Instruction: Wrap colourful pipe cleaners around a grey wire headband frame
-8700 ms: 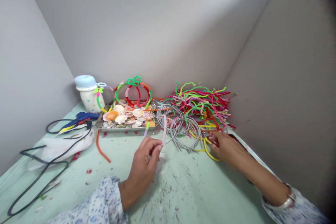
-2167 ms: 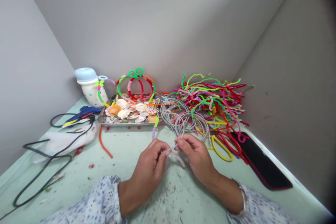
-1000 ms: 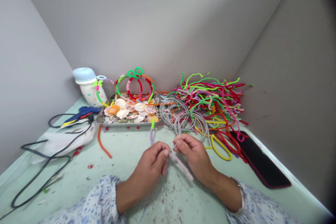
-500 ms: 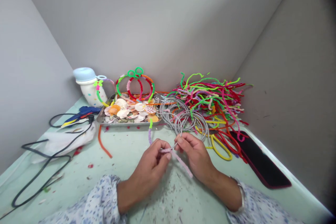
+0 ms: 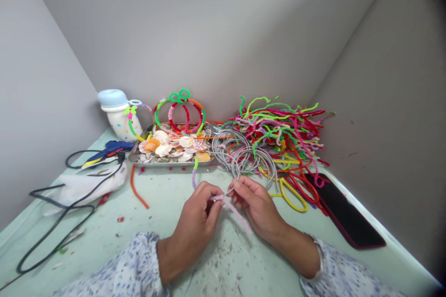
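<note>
Close together above the middle of the table, both hands work at one thin grey wire [image 5: 229, 192]. My left hand [image 5: 195, 226] is closed, thumb and fingers pinching a pale pink pipe cleaner [image 5: 238, 216] where it meets the wire. The pipe cleaner's loose tail slants down to the right. Beyond my left fingers sticks out a curved piece covered in green and lilac fuzz [image 5: 194, 174]; its link to the wire is hidden by the hand. My right hand [image 5: 257, 204] is closed too, pinching the grey wire between thumb and fingertips.
Behind the hands lie coils of grey wire [image 5: 244, 160] and a heap of coloured pipe cleaners [image 5: 278, 125]. A metal tray [image 5: 170, 165] holds shells, with fuzzy rings [image 5: 202, 118] standing there. A bottle [image 5: 122, 120], black cable [image 5: 62, 218] and plastic bag [image 5: 94, 188] are left; a phone [image 5: 348, 213] right.
My left hand has shifted slightly left, carrying the pipe cleaner and the green-and-lilac piece with it. My right hand stays nearly in place, still pinching the wire.
</note>
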The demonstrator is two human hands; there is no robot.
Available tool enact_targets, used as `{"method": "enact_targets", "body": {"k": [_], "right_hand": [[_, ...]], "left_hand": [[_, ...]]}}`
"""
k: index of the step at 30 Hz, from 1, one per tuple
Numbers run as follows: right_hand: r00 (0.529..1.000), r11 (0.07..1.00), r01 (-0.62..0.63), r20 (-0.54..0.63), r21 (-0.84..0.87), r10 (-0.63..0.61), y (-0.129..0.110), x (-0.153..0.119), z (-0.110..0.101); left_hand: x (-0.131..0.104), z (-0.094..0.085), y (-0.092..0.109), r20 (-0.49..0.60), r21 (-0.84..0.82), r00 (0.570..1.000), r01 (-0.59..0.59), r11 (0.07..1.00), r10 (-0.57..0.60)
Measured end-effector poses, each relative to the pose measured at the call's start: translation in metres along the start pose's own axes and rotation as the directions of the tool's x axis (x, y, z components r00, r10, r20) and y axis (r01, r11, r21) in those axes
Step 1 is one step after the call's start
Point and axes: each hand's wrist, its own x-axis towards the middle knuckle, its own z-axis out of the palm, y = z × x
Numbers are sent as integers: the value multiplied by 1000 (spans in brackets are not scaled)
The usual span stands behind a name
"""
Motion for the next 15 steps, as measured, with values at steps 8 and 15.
{"method": "enact_targets", "body": {"k": [8, 15], "right_hand": [[1000, 1000, -1, 17, -23, 2, 2, 1, -2], [999, 999, -42, 9, -11, 42, -2, -1, 0]], "left_hand": [[-1, 1, -3, -19, 1, 1000, 5, 1000, -5], [-1, 1, -5, -27, -38, 1000, -2, 999, 1]]}}
